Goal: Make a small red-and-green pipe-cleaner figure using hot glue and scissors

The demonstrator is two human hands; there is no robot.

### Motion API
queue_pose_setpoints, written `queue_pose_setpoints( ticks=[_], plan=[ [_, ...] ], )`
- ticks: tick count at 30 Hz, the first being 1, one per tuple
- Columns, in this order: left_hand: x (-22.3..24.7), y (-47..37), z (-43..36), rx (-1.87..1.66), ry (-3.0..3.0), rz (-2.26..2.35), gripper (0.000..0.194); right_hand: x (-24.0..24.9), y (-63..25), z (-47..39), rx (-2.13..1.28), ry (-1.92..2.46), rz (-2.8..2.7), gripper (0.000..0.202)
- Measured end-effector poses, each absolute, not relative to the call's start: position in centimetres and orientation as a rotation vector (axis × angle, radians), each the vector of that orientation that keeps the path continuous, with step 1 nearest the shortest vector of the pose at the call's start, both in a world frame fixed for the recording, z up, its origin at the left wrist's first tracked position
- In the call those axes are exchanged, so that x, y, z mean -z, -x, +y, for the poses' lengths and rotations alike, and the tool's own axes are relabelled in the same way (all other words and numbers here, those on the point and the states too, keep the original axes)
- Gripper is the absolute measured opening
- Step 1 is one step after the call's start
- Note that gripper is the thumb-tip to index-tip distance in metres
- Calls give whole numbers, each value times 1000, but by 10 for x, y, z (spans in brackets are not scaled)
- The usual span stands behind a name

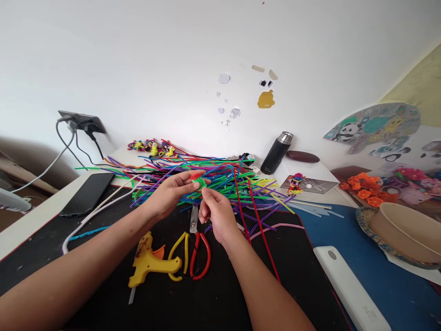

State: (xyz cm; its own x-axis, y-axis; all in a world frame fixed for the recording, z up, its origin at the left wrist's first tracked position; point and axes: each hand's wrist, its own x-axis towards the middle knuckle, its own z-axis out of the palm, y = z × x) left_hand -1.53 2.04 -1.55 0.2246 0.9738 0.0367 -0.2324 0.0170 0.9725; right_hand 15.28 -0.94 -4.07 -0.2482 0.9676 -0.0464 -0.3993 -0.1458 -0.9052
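Over the dark surface (220, 301), a red-and-green piece (199, 182) is pinched by left hand (172, 191) and right hand (217, 214), with a glue gun (154, 264) at its seven o'clock.

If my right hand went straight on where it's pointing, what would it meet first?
Most likely the small red-and-green piece in your left hand; your right hand is so close that whether they already touch is unclear.

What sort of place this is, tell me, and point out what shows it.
Most likely a craft worktable, perhaps at home: a heap of coloured pipe cleaners, a yellow glue gun and scissors lie on it.
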Motion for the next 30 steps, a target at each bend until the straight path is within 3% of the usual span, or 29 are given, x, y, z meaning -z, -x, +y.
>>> queue_pose_setpoints(
  ticks=[6,21,30],
  plan=[
    [9,26,26,-1267,-1102,881,63,38,-155,-8,-1566,948,-924,64],
    [12,24,20,-1096,-1367,950,66,41,-160,-3,-1460,945,-943,57],
    [15,18,15,-957,-1413,849,54,45,-157,-2,-1502,913,-896,54]
  ],
)
